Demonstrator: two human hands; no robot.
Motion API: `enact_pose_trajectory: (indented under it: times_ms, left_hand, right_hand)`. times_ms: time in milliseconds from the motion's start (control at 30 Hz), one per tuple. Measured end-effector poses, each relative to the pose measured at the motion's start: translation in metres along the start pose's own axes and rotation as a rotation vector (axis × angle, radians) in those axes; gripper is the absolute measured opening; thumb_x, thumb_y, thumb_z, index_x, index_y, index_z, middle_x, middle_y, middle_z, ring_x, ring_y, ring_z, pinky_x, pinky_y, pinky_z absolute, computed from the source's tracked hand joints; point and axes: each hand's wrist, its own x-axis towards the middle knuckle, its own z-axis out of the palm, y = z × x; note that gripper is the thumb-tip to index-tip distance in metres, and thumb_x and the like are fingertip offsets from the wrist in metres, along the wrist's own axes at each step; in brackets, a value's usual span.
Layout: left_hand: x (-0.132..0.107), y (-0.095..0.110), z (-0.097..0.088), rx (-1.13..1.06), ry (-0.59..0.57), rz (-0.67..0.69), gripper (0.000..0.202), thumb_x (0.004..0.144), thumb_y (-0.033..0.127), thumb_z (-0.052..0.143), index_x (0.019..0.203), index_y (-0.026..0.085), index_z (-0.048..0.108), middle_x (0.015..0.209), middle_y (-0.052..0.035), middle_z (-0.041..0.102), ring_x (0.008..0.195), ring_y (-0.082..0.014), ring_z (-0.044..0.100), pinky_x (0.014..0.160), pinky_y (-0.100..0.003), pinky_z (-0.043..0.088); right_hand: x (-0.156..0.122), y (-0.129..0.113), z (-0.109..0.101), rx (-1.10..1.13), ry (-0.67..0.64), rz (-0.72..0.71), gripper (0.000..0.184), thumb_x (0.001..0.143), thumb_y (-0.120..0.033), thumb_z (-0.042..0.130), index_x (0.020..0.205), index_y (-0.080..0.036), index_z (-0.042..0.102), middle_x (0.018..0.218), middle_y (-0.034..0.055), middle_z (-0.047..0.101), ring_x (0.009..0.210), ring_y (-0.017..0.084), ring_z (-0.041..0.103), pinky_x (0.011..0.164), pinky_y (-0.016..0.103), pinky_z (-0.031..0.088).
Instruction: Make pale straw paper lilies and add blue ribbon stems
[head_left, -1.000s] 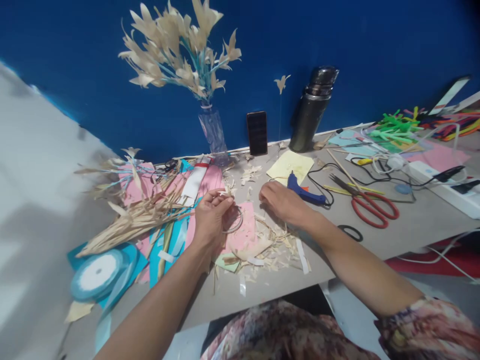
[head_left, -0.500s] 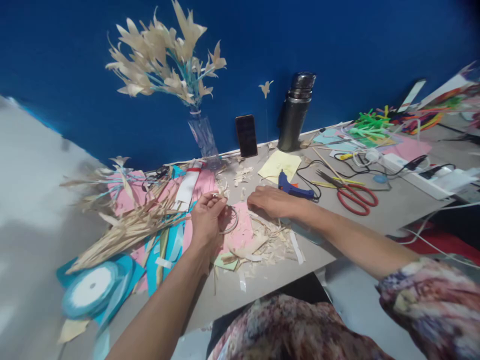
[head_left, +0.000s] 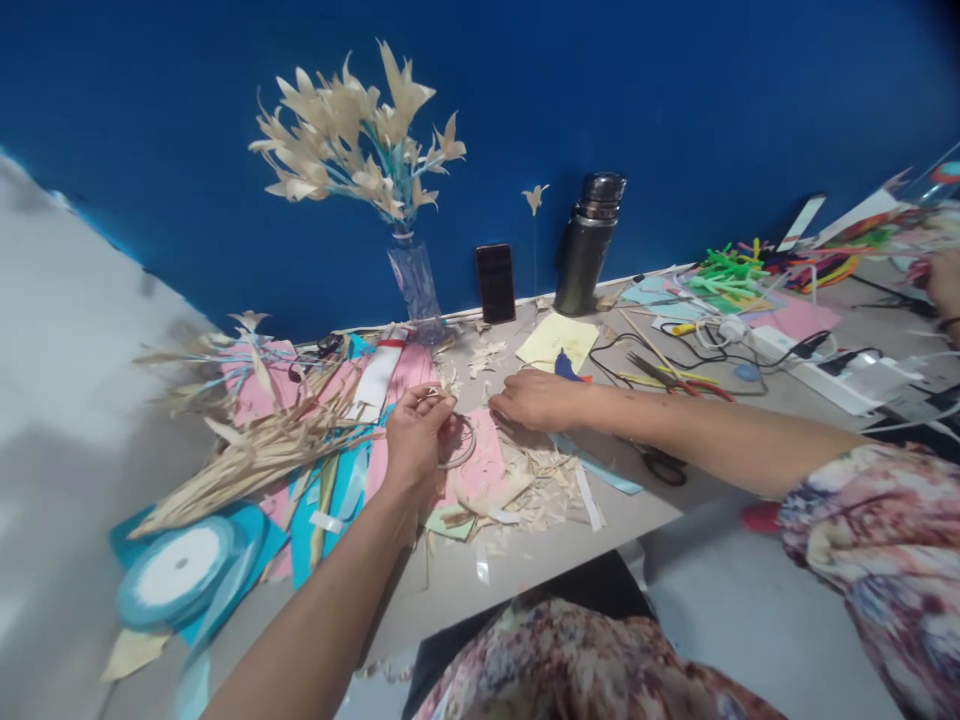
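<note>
My left hand (head_left: 421, 432) is closed, thumb against fingers, at a thin pale ring (head_left: 471, 445) above a pink sheet (head_left: 480, 470). The ring's left side is hidden behind the hand. Pale husk bits show by the fingertips. Just right of the ring, my right hand (head_left: 534, 400) points down with its fingers bent together; whatever they hold is hidden. Below it lies a heap of pale husk shavings (head_left: 544, 475). My right forearm partly covers a blue glue gun (head_left: 568, 366) and red-handled scissors (head_left: 660, 370).
Left are a bundle of dried husk strips (head_left: 247, 455) and a blue ribbon roll (head_left: 180, 565). Husk flowers fill a clear bottle (head_left: 415, 285) beside a phone (head_left: 495, 283) and a dark flask (head_left: 590, 245). A power strip (head_left: 814, 370) with cables and another person's hand (head_left: 945, 280) are at right.
The view has tilted slightly. My right forearm now lies across the glue gun and scissors, with the hand slightly further left. Another person's hand has appeared at the right edge.
</note>
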Motion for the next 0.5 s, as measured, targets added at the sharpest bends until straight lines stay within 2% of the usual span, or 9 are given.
enact_pose_trajectory:
  times_ms: [133, 267, 400, 500]
  left_hand:
    - [0.002, 0.002, -0.002, -0.065, -0.048, -0.048, 0.051, 0.051, 0.016, 0.090, 0.091, 0.016, 0.058, 0.065, 0.0046, 0.066, 0.045, -0.0073, 0.056, 0.046, -0.018, 0.045]
    - [0.004, 0.005, -0.006, -0.142, -0.114, -0.139, 0.055, 0.054, 0.011, 0.091, 0.096, 0.016, 0.056, 0.069, 0.0021, 0.069, 0.048, -0.0071, 0.058, 0.049, -0.017, 0.046]
    - [0.003, 0.010, -0.008, -0.224, -0.166, -0.188, 0.053, 0.060, 0.010, 0.089, 0.097, 0.017, 0.053, 0.079, -0.0005, 0.072, 0.050, -0.0054, 0.057, 0.048, -0.016, 0.045]
    - [0.002, 0.015, -0.009, -0.272, -0.164, -0.205, 0.050, 0.063, 0.008, 0.087, 0.097, 0.018, 0.052, 0.082, 0.0000, 0.072, 0.047, -0.0033, 0.053, 0.047, -0.015, 0.044]
  right_hand:
    - [-0.006, 0.015, -0.005, 0.121, 0.133, 0.119, 0.027, 0.082, -0.009, 0.058, 0.106, -0.014, 0.070, 0.094, 0.0118, 0.071, 0.091, 0.026, 0.057, 0.078, 0.034, 0.040]
    - [-0.007, 0.016, -0.020, 0.311, 0.316, 0.194, 0.020, 0.082, -0.007, 0.059, 0.090, -0.017, 0.074, 0.091, 0.0082, 0.073, 0.090, 0.023, 0.061, 0.085, 0.034, 0.043]
    - [-0.004, -0.007, -0.032, 0.585, 0.539, 0.207, 0.020, 0.089, -0.011, 0.056, 0.088, -0.019, 0.075, 0.092, 0.0059, 0.075, 0.090, 0.020, 0.064, 0.087, 0.033, 0.043]
    - [-0.002, -0.033, -0.034, 0.820, 0.572, 0.235, 0.021, 0.090, -0.013, 0.054, 0.091, -0.019, 0.074, 0.091, 0.0045, 0.074, 0.086, 0.018, 0.065, 0.080, 0.029, 0.044]
